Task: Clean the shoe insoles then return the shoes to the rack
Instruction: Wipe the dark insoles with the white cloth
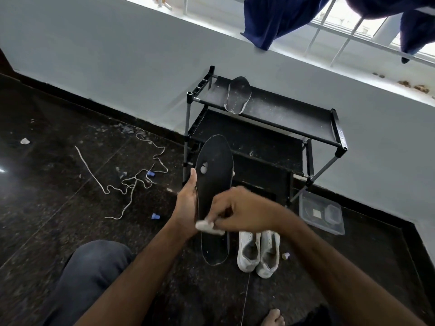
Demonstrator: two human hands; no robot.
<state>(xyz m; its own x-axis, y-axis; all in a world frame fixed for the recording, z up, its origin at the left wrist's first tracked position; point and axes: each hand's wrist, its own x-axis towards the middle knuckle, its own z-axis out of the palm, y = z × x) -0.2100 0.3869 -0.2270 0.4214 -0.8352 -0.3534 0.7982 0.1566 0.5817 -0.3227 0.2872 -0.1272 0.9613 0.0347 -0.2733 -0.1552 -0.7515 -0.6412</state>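
Black insole (213, 175) in our left hand (186, 203): thumb up along its left edge, fingertips just showing past the right edge, so the grip wraps the waist from behind. Held long-axis upright, face toward us, probably to give the wiping hand a firm, open surface. Pale worn hole near the forefoot.

Right hand (237, 209), fingers curled, pinches a small white cloth (208, 227) and presses it on the insole's lower half. Hand is motion-blurred; we judge a wiping stroke is under way.

Just right of the heel end, the white shoes (257, 252) stand side by side on the floor (58, 175), openings up, close at hand, likely so each insole can go straight back in.

Beyond them the rack (270, 128) sits against the wall. A second insole (237, 95) lies on its top shelf, speckled with pale flecks; whether cleaned or waiting we cannot tell.

A clear tub (321, 214) is beside the rack's right foot. Loose laces (131, 182) trail across the floor to the left.

Judgement: cleaning mid-way; shoes not yet returned.
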